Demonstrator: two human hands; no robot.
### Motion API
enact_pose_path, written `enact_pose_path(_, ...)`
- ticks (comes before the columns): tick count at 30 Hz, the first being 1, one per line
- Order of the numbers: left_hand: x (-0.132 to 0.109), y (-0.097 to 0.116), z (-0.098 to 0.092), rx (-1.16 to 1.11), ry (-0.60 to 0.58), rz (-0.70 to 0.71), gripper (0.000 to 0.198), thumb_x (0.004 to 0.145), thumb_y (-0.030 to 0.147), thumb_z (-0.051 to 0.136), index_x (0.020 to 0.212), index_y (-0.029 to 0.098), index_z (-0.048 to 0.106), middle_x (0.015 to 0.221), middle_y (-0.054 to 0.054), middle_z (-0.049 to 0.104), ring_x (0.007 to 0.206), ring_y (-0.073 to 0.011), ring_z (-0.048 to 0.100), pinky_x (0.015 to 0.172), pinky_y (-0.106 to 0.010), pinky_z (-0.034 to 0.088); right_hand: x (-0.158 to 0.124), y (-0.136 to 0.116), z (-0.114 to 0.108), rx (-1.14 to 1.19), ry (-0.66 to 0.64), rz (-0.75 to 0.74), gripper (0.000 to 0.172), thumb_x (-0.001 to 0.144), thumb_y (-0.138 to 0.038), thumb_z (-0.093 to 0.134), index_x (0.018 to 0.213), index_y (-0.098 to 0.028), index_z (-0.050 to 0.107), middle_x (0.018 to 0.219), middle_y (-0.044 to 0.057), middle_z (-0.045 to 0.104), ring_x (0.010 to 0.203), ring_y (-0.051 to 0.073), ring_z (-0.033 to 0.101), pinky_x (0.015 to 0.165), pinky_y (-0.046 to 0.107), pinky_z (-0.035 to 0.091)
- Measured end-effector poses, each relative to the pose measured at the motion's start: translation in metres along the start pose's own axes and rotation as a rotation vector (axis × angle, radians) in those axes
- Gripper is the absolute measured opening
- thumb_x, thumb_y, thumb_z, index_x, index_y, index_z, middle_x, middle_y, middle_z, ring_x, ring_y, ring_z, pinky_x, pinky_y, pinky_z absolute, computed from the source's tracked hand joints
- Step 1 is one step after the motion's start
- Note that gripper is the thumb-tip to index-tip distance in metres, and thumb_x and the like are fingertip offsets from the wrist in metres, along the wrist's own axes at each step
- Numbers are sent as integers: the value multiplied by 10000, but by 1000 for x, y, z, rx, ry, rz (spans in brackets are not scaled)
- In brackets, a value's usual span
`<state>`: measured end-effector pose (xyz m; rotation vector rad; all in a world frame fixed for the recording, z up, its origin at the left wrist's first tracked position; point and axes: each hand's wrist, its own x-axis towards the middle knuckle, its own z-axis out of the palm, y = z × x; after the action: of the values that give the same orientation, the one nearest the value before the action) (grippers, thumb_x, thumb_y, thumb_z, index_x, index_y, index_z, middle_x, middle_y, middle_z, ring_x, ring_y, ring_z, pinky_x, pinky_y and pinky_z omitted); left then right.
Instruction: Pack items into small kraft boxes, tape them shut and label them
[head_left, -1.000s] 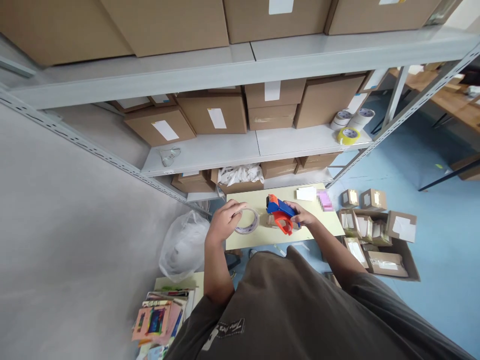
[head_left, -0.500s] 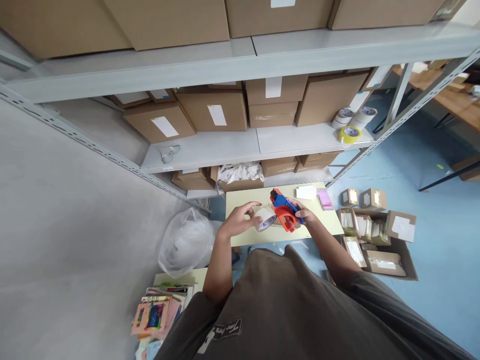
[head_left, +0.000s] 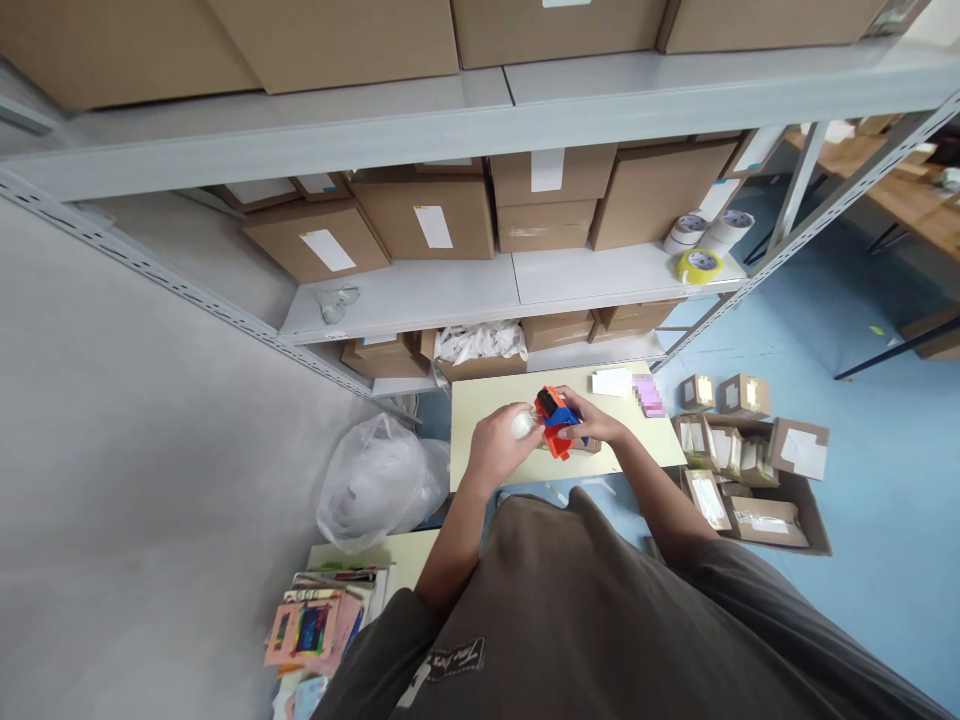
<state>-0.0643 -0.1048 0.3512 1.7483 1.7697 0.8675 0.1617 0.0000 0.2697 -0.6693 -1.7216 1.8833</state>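
Note:
My left hand (head_left: 496, 446) is closed round a roll of clear tape (head_left: 523, 423), mostly covered by the palm and fingers. Right beside it, my right hand (head_left: 591, 420) grips a red and blue tape dispenser (head_left: 556, 424) with a black part at its top. The roll lies against or very near the dispenser's left side; whether they are joined is hidden. Both hands are above a pale yellow table (head_left: 480, 397). Under the dispenser part of a small cardboard box (head_left: 591, 446) shows on the table.
Metal shelving (head_left: 420, 292) with cardboard boxes stands ahead, holding several tape rolls (head_left: 699, 266) at right. White papers (head_left: 612, 382) lie on the table's far side. A plastic bag (head_left: 371, 485) and stacked books (head_left: 311, 630) are left, an open carton (head_left: 814, 515) right.
My left hand has turned over the tape roll and moved slightly right, bringing the roll up to the dispenser. The dispenser has rotated and shifted a little left in my right hand.

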Motion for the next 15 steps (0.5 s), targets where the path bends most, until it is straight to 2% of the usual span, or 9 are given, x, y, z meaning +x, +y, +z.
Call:
enact_pose_path(2, -2, 3, 1, 13, -13, 4, 321, 857, 247, 795, 1174, 292, 771, 1163, -20, 813, 1063, -238, 756, 955, -326, 555, 2, -5, 7, -37, -6, -20, 696, 737, -377, 923, 1329, -242, 582, 1174, 40, 662, 1052, 246, 638, 937, 369, 537)
enact_pose_path(7, -2, 2, 0, 85, 32, -28, 198, 855, 205, 788, 1025, 306, 802, 1084, -8, 820, 1007, -236, 753, 894, -321, 528, 7, -7, 21, -24, 15, -45, 497, 745, -355, 831, 1180, -228, 627, 1034, 16, 649, 920, 232, 620, 860, 361, 539)
enact_pose_path(15, -9, 10, -5, 99, 75, -92, 118, 843, 223, 815, 937, 293, 822, 995, -18, 816, 923, -224, 722, 808, -305, 458, 11, -20, 16, -93, -102, -131, 483, 653, -261, 832, 1092, -212, 637, 982, -12, 599, 860, 197, 585, 782, 300, 497)
